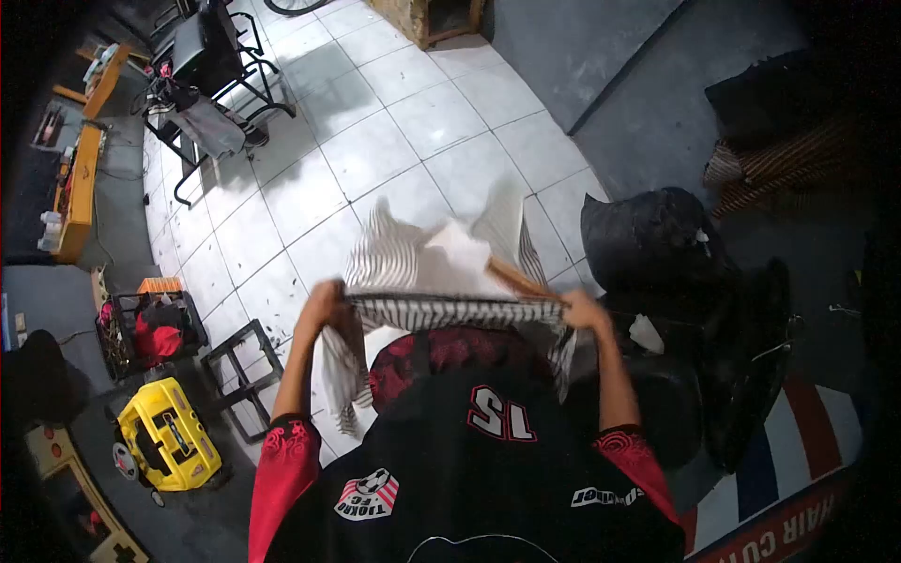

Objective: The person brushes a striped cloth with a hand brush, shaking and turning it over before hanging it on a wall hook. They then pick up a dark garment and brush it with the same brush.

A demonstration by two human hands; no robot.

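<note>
A white barber cape (385, 258) with dark stripes is stretched between my hands in front of my body, its dark edge pulled nearly straight. My left hand (325, 305) is closed on one end, and cloth hangs below it. On the other side my right hand (584, 311) grips the opposite end. A brown stick-like strip (516, 280) slants across the cape to my right fingers; I cannot tell whether they hold it too. The far part of the cape billows up over the floor and is blurred by motion.
White floor tiles (375, 141) with dark scraps lie ahead. A black chair (211, 61) stands at the upper left. Nearer on the left are a black crate (192, 324), a dark frame (242, 375) and a yellow toy car (169, 436). A black padded seat (648, 239) is at right.
</note>
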